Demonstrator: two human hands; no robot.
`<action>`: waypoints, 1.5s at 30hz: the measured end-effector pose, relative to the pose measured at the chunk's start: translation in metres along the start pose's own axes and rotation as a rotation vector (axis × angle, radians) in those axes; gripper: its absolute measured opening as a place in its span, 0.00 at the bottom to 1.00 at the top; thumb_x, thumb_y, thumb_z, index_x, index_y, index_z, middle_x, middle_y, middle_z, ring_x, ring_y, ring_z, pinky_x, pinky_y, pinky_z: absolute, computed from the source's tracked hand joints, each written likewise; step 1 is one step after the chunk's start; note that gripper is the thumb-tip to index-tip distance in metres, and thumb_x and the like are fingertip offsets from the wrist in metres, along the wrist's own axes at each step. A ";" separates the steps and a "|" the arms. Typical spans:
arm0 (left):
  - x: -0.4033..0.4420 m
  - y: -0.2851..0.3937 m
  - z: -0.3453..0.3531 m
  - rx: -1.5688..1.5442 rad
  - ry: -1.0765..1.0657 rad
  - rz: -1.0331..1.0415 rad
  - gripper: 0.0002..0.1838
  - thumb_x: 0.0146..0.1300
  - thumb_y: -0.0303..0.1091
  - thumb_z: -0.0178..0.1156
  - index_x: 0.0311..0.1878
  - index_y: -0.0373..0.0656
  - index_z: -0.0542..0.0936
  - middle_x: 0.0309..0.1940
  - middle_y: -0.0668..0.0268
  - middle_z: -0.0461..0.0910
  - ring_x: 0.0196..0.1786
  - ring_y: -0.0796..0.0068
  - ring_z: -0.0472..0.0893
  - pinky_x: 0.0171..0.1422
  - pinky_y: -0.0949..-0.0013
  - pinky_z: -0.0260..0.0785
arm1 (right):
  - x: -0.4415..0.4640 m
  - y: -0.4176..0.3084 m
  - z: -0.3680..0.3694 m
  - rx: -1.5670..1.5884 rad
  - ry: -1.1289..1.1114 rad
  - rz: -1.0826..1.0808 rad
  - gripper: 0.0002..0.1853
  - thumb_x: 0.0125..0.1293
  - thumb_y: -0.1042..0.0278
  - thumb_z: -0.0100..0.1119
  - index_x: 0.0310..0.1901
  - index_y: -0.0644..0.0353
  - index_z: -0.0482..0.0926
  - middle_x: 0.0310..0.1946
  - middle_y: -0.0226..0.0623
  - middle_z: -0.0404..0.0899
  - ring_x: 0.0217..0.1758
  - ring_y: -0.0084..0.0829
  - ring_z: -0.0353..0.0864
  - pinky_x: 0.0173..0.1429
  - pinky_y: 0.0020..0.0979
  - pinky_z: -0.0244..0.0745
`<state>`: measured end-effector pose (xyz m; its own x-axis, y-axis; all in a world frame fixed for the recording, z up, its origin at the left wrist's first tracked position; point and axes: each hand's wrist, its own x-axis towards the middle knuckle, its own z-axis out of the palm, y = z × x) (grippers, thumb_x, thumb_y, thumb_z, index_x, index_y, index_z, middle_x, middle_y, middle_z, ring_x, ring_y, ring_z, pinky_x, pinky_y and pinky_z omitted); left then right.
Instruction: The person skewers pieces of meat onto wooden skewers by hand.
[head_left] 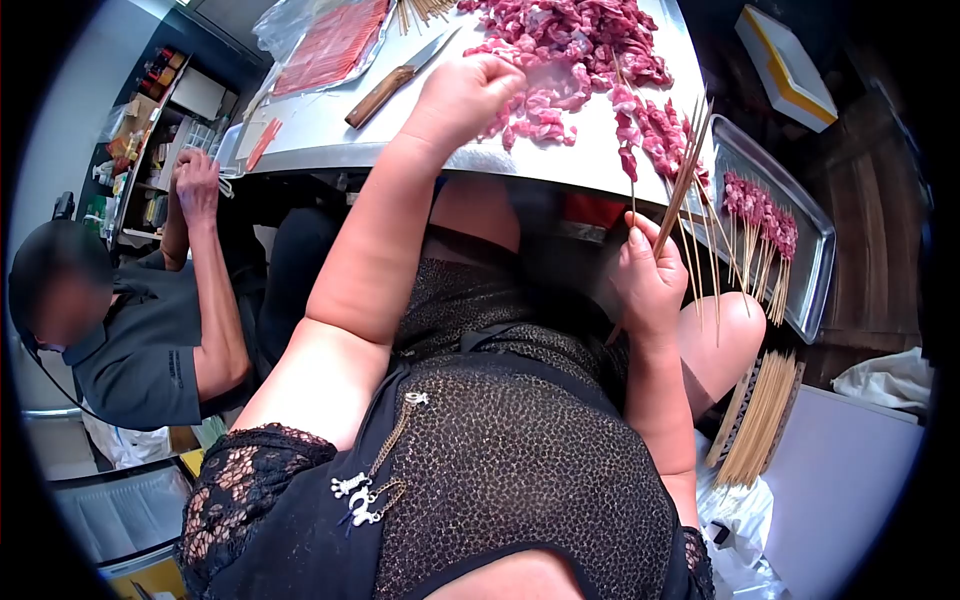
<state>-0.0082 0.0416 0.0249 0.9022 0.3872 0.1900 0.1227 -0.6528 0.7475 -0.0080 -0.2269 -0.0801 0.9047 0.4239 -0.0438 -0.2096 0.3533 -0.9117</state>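
My left hand [468, 98] is closed at the near edge of a heap of raw meat pieces [600, 40] on the white table; whatever its fingertips pinch is hidden. Beyond the table's front edge, my right hand [652, 272] grips a bundle of thin wooden skewers [684, 185] and one skewer whose upper part carries meat pieces [626, 130]. Several loaded skewers [664, 140] lie just right of that one, their bare ends past the table edge. A knife [385, 92] with a wooden handle rests left of my left hand.
At the right, a metal tray [815, 275] holds finished meat skewers [760, 215]. Bare skewers [758, 420] fill a basket below it. Packed reddish sticks [330, 50] lie at the table's back left. Another person [150, 330] sits at the left, hands raised near the table corner.
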 end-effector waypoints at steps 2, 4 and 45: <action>-0.009 0.003 0.007 0.384 -0.014 0.017 0.14 0.57 0.42 0.63 0.35 0.40 0.84 0.26 0.61 0.82 0.29 0.72 0.80 0.38 0.68 0.71 | 0.000 -0.001 0.001 -0.025 -0.007 -0.006 0.12 0.69 0.70 0.51 0.51 0.63 0.76 0.22 0.22 0.70 0.20 0.09 0.61 0.22 0.12 0.54; -0.019 0.008 0.011 0.644 -0.117 -0.035 0.15 0.56 0.45 0.62 0.34 0.41 0.84 0.28 0.57 0.82 0.32 0.61 0.81 0.41 0.63 0.72 | 0.000 0.000 0.001 -0.026 -0.011 0.004 0.12 0.69 0.70 0.51 0.51 0.63 0.76 0.22 0.22 0.70 0.20 0.09 0.61 0.23 0.12 0.54; -0.043 0.005 0.023 -1.369 -0.039 -0.203 0.12 0.70 0.31 0.48 0.49 0.34 0.72 0.44 0.51 0.79 0.47 0.59 0.81 0.54 0.60 0.76 | -0.023 0.003 0.010 -0.408 -0.129 -0.131 0.10 0.66 0.75 0.55 0.47 0.63 0.80 0.22 0.22 0.71 0.23 0.12 0.67 0.28 0.16 0.63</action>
<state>-0.0374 0.0068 0.0062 0.9311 0.3648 0.0030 -0.2274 0.5739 0.7867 -0.0333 -0.2271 -0.0780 0.8547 0.5071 0.1108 0.0906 0.0644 -0.9938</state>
